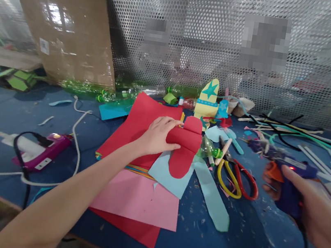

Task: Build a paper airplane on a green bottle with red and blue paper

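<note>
My left hand [160, 136] grips a red foam piece [186, 137], its thumb on the near side and fingers over the far side. The piece has a rolled band across its middle and rounded flaps at both ends. It sits over a light blue sheet [167, 182] and a stack of red sheets [141, 116]. Off to the right, my right hand [305, 190] is wrapped round a dark blue hot glue gun [297, 168] with an orange trigger and a small red light. The glue gun's nozzle points left, apart from the foam piece.
Scissors [230, 179] with yellow and red handles lie between my hands, beside a light blue strip [212, 195]. Pink sheets [141, 201] lie at the front. A purple power strip [45, 151] with cords is at left. Plastic bottles [145, 92] and cardboard [65, 22] stand behind.
</note>
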The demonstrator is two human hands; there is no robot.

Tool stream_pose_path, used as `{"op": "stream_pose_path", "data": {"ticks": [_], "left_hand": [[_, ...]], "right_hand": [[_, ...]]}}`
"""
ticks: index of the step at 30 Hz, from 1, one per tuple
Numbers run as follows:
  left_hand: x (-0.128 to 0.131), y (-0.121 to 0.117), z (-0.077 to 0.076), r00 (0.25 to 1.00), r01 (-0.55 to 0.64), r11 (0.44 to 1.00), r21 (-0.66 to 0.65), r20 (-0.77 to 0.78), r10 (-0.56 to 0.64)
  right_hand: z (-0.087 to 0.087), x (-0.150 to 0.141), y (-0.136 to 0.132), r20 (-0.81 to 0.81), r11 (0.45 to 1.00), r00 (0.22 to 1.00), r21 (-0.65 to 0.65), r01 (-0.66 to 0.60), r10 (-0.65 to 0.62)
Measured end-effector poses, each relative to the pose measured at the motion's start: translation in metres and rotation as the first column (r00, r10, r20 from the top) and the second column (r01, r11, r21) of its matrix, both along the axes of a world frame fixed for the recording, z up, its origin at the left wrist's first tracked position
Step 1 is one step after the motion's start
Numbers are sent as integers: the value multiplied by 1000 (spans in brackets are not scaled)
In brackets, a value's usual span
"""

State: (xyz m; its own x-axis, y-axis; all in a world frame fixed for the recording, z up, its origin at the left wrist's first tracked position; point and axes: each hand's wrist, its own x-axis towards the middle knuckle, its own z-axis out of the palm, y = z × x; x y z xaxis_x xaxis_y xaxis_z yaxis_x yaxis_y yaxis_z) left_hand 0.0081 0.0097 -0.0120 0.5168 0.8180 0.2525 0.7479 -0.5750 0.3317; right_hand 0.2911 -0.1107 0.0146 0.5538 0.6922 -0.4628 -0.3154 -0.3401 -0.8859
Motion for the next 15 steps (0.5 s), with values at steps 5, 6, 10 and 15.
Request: {"op": "stream_pose_path", "data": {"ticks": [5, 6, 10, 15], "left_hand": [[1, 0, -1, 1000, -11, 1000, 27, -8, 11], [1, 0, -1, 1000, -12, 1000, 26, -10, 12], [0, 0, 0, 1000, -7, 1000, 14, -7, 7], [-1, 0, -1, 1000, -1, 1000, 15, 2, 1]], "right_hand": [[-18, -4, 12, -134, 997, 990, 60, -44, 52], [-23, -3, 13, -139, 995, 988, 90, -48, 60], [-41, 5, 14, -111, 984, 991, 168, -54, 73], [-46, 12, 13, 23, 977, 996, 194, -86, 83]]}}
